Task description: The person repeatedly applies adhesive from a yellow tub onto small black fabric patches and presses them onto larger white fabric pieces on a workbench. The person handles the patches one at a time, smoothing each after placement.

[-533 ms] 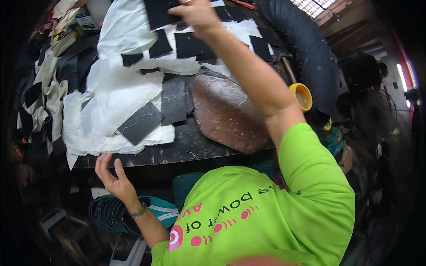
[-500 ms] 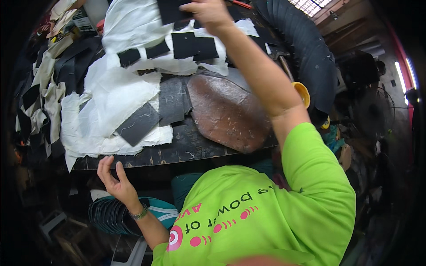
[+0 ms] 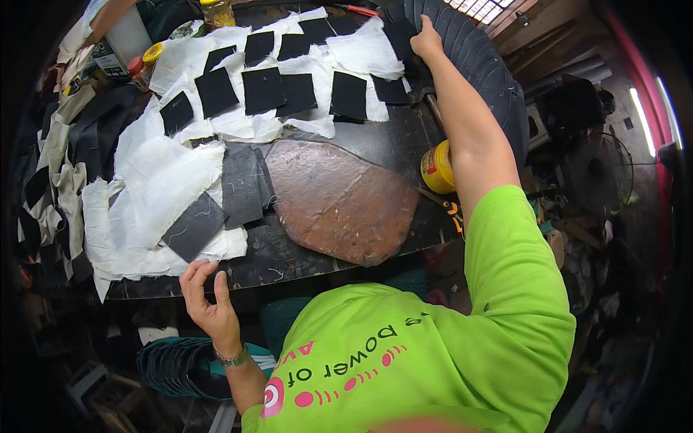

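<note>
Across the dark worktable (image 3: 263,260), black squares (image 3: 263,90) lay on white cloth (image 3: 364,54). The right hand (image 3: 427,43) was at a ridged black stack (image 3: 480,65), one finger extended; I couldn't tell its grip. The left hand (image 3: 209,307) hung half-curled, empty. The squares looked light, flexible, best pinched edgewise. Pink-and-black lettering (image 3: 354,372) crossed the shirt (image 3: 462,375).

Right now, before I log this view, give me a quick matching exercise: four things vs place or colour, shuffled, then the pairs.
Column 1
1. left hand
2. right hand
3. tub
4. flat slab

Column 2
A. yellow, just right of the slab
B. by the ridged black stack at the far right
C. brown, many-sided, lying on the dark table
D. near the table's front edge, metal band on its wrist

Pairs: 1-D, 2-B, 3-A, 4-C
</note>
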Demonstrator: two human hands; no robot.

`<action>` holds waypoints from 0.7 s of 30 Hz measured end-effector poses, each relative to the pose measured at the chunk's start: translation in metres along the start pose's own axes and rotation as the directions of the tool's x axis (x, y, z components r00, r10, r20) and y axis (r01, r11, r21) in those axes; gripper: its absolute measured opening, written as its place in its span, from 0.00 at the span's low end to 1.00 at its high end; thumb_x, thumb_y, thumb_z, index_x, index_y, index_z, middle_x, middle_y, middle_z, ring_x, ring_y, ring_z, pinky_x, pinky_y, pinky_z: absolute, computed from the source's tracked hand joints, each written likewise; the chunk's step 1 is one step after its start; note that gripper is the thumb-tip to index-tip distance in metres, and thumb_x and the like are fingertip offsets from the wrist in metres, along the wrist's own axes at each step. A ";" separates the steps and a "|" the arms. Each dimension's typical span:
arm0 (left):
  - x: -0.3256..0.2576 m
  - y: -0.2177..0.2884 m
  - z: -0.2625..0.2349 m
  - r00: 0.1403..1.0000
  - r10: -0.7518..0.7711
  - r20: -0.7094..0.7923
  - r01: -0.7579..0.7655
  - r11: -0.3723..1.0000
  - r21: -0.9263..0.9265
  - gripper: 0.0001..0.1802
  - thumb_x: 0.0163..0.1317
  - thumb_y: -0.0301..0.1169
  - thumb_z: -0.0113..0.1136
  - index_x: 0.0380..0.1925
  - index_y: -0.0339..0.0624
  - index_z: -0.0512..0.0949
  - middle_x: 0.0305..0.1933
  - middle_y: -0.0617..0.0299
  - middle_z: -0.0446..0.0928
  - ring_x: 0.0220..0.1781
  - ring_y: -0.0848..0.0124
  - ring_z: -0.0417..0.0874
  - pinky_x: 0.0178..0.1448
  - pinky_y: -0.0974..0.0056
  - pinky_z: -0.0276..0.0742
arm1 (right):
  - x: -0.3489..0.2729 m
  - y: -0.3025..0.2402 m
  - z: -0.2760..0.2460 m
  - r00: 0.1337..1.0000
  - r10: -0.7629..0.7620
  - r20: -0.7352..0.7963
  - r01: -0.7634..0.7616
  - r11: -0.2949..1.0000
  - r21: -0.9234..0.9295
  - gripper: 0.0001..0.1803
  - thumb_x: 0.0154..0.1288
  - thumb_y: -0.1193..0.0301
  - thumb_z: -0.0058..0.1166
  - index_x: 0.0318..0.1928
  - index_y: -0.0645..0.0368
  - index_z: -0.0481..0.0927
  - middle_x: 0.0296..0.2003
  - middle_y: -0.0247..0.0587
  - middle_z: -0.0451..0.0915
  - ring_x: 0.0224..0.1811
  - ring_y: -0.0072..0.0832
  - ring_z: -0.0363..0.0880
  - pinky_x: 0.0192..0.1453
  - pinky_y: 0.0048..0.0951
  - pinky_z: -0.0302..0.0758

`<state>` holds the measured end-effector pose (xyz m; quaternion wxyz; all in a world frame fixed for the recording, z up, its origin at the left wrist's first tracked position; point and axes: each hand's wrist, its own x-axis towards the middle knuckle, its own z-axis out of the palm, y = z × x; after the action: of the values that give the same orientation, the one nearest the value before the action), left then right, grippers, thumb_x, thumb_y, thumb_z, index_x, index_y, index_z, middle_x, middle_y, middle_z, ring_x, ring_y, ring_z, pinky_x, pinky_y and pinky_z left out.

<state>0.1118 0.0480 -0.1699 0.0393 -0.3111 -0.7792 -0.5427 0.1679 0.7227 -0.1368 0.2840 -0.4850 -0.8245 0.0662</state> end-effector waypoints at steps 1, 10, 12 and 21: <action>-0.001 0.002 0.001 1.000 -0.008 -0.006 0.008 1.000 -0.009 0.10 0.65 0.17 0.64 0.46 0.36 0.83 0.52 0.54 0.79 0.55 0.61 0.80 0.64 0.60 0.72 | -0.007 -0.002 0.001 0.999 0.022 0.029 -0.019 0.994 -0.111 0.41 0.62 0.72 0.56 0.77 0.43 0.62 0.58 0.61 0.81 0.60 0.56 0.82 0.69 0.52 0.74; -0.003 0.005 0.008 0.999 0.033 -0.002 -0.033 0.997 0.069 0.10 0.60 0.22 0.71 0.42 0.40 0.86 0.49 0.56 0.83 0.54 0.59 0.83 0.61 0.59 0.75 | -0.094 -0.163 -0.023 0.808 -0.527 0.266 0.423 0.831 0.362 0.57 0.52 0.76 0.72 0.80 0.48 0.53 0.38 0.48 0.87 0.41 0.35 0.87 0.47 0.38 0.84; 0.000 0.005 0.013 0.997 0.070 0.024 -0.072 0.992 0.107 0.09 0.60 0.24 0.71 0.41 0.42 0.86 0.49 0.58 0.83 0.55 0.59 0.82 0.64 0.57 0.71 | -0.154 -0.205 -0.025 0.561 -0.802 0.206 0.475 0.515 0.714 0.53 0.55 0.77 0.69 0.79 0.47 0.56 0.40 0.46 0.85 0.43 0.34 0.84 0.48 0.36 0.81; 0.002 -0.011 0.017 0.974 0.169 0.151 -0.205 0.942 0.265 0.09 0.61 0.28 0.70 0.42 0.44 0.84 0.49 0.61 0.83 0.56 0.59 0.80 0.67 0.53 0.66 | -0.363 -0.284 -0.024 0.071 -0.995 -0.065 0.873 0.030 0.486 0.53 0.58 0.72 0.67 0.81 0.30 0.56 0.50 0.42 0.83 0.59 0.39 0.80 0.62 0.45 0.76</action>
<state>0.1091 0.0614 -0.1853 0.0850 -0.4086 -0.8156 -0.4007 0.0976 0.2669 -0.1544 0.2206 0.2761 -0.9302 0.0990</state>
